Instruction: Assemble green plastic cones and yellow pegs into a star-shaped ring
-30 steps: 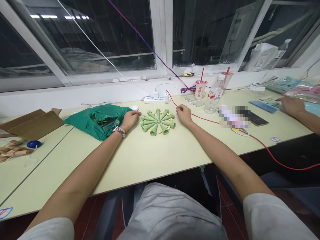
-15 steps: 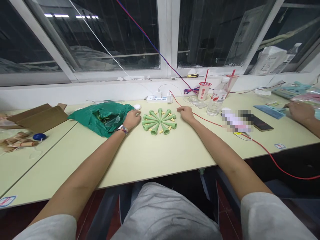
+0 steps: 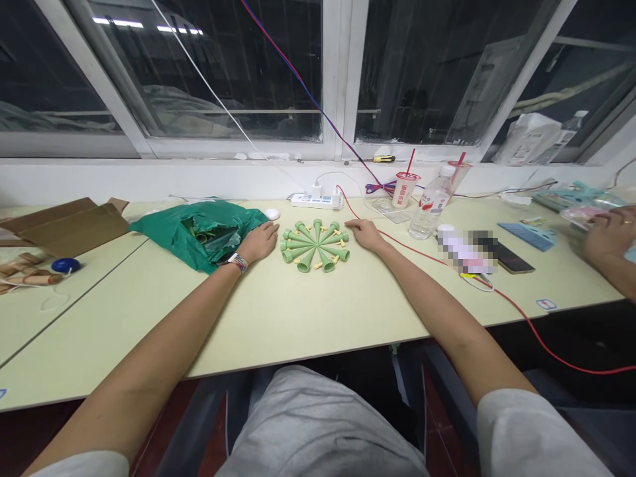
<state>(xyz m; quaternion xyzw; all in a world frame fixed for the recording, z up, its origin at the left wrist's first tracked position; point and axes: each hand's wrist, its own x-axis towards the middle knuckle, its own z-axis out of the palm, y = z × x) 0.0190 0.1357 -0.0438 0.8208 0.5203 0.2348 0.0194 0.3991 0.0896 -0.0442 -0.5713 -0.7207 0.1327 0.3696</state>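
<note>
A person's left hand (image 3: 259, 242) and right hand (image 3: 365, 234) rested open and palm down on a pale yellow counter (image 3: 298, 318), with neither hand gripping anything. Between them lay a ring of green plastic cones (image 3: 315, 246), set out like spokes with their points toward the center and small yellow pieces (image 3: 336, 242) tucked among them. The fingertips of each hand came to rest just beside the ring, on opposite sides. Left of the left hand sat a crumpled green plastic bag (image 3: 199, 232), and a woven wristband (image 3: 238, 263) circled that wrist. A small white round object (image 3: 271, 214) lay just beyond the left fingertips. Beyond the ring, a white power strip (image 3: 313, 201) sat against the window sill. A red cable (image 3: 422, 252) ran past the right hand, touching the counter on its way toward the right. Further right of that hand stood a clear water bottle (image 3: 430, 212) and a paper drink cup (image 3: 405, 189), and a smartphone (image 3: 514, 265) lay beside a blurred object (image 3: 464, 252). At the far right, a co-worker's hand (image 3: 609, 237) reached in over the counter, well apart from the ring.
</note>
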